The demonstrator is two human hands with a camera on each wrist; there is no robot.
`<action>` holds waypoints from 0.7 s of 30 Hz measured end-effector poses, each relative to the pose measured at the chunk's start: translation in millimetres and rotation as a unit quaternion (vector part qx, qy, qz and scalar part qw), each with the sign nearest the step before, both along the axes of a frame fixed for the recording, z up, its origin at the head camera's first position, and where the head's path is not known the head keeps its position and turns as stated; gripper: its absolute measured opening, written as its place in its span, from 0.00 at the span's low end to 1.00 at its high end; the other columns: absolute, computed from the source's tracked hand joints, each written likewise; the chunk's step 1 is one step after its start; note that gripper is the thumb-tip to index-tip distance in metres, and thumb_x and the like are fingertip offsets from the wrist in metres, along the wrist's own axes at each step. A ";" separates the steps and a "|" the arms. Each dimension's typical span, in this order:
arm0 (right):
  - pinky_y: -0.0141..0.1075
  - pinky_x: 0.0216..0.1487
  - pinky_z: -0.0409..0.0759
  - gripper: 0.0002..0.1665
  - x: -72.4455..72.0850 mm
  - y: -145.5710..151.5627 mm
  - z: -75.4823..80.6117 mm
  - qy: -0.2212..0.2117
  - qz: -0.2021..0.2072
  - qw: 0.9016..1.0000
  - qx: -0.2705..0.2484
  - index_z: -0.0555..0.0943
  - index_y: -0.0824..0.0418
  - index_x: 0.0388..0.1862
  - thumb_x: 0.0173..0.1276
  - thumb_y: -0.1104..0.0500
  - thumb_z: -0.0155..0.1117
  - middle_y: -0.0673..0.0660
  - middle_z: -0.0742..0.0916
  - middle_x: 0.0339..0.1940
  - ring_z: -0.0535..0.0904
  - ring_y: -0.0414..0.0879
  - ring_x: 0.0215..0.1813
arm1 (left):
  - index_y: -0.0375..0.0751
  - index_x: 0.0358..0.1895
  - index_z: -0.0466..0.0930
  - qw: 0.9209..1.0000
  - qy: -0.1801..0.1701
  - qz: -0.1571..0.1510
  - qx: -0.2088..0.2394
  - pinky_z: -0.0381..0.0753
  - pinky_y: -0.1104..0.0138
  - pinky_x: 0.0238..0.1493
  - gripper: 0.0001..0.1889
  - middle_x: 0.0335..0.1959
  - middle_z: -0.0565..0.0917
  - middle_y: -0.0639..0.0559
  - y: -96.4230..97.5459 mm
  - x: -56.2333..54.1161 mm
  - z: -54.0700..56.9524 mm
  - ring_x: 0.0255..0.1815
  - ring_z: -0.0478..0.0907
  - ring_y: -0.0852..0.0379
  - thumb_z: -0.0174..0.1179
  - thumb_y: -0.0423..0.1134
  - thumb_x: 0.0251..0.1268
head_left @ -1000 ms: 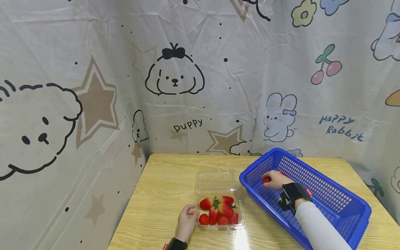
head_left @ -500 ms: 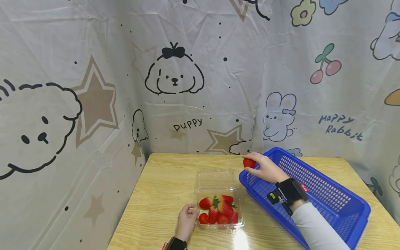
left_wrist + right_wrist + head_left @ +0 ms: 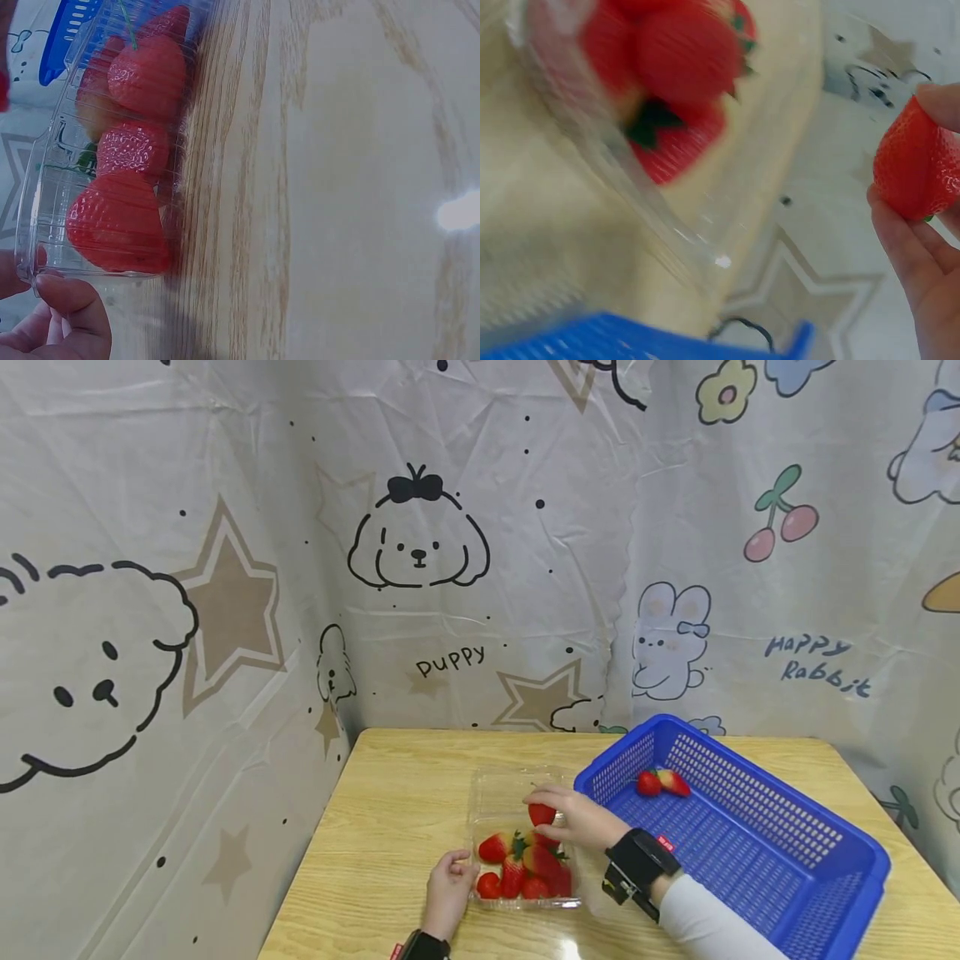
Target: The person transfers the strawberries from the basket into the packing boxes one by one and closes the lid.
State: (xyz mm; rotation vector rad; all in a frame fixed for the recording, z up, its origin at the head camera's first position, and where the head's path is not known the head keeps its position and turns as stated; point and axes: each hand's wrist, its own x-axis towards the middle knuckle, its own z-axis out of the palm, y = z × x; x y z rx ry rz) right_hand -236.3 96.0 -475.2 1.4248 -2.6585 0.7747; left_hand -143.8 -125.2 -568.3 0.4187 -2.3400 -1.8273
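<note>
A clear plastic clamshell box (image 3: 528, 903) lies with its lid (image 3: 498, 789) folded back on the table, and several strawberries (image 3: 513, 877) fill its base. At the box's left side my left hand (image 3: 447, 889) pinches the rim between thumb and finger, as the left wrist view shows up close. My right hand (image 3: 581, 818) holds a single strawberry (image 3: 915, 161) by the fingertips, over the back part of the box. In the right wrist view that strawberry is above the table, apart from the ones in the box.
To the right stands a blue plastic basket (image 3: 750, 760) with perforated walls. Two strawberries (image 3: 672, 782) lie in its far left corner. The wooden table (image 3: 375, 827) is backed by a printed curtain (image 3: 450, 635).
My right hand has carried the strawberry up out of the blue basket and leftward over the clear box. The left hand has stayed at the box's rim.
</note>
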 end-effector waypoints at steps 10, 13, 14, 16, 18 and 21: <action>0.40 0.54 0.73 0.22 10.8 -19.0 -41.0 -0.034 0.025 0.996 0.076 0.77 0.63 0.52 0.58 0.58 0.65 0.58 0.79 0.51 0.74 0.51 0.54 | 0.26 0.45 0.74 1.000 -0.011 0.004 0.000 0.70 0.72 0.24 0.14 0.24 0.72 0.51 0.2 -0.1 0.4 0.23 0.69 0.60 0.60 0.30 0.56; 0.40 0.54 0.73 0.22 12.8 -20.8 -46.2 -0.026 0.033 0.996 0.081 0.77 0.63 0.52 0.59 0.57 0.65 0.58 0.80 0.50 0.74 0.51 0.54 | 0.26 0.45 0.74 1.000 -0.006 0.000 0.001 0.70 0.72 0.23 0.15 0.24 0.72 0.50 -0.1 0.3 1.2 0.22 0.68 0.61 0.60 0.31 0.56; 0.39 0.54 0.73 0.22 12.9 -21.2 -47.5 -0.021 0.036 0.996 0.078 0.77 0.63 0.52 0.59 0.57 0.65 0.58 0.80 0.50 0.75 0.50 0.54 | 0.25 0.45 0.74 1.000 -0.004 -0.002 0.002 0.70 0.72 0.23 0.15 0.24 0.72 0.50 -0.2 0.4 1.6 0.22 0.68 0.61 0.60 0.31 0.56; 0.39 0.53 0.74 0.22 11.9 -22.1 -50.6 -0.010 0.040 0.996 0.073 0.77 0.63 0.52 0.58 0.57 0.66 0.57 0.80 0.48 0.76 0.50 0.52 | 0.25 0.46 0.73 1.000 -0.002 -0.005 0.002 0.70 0.72 0.23 0.15 0.24 0.71 0.50 -0.8 0.3 1.5 0.22 0.68 0.61 0.60 0.31 0.56; 0.38 0.51 0.75 0.22 11.0 -23.2 -52.8 -0.001 0.045 0.997 0.070 0.77 0.63 0.52 0.58 0.57 0.66 0.57 0.80 0.47 0.77 0.48 0.50 | 0.25 0.45 0.73 1.000 -0.003 -0.004 0.004 0.70 0.72 0.23 0.15 0.24 0.71 0.50 -0.9 0.1 1.1 0.22 0.68 0.61 0.60 0.30 0.56; 0.36 0.50 0.76 0.23 10.2 -24.5 -55.5 -0.005 0.039 0.996 0.082 0.76 0.62 0.53 0.59 0.56 0.65 0.56 0.80 0.46 0.77 0.46 0.49 | 0.26 0.45 0.73 1.000 -0.010 0.000 0.007 0.70 0.72 0.23 0.15 0.24 0.71 0.50 -0.4 0.4 0.8 0.23 0.68 0.60 0.60 0.30 0.55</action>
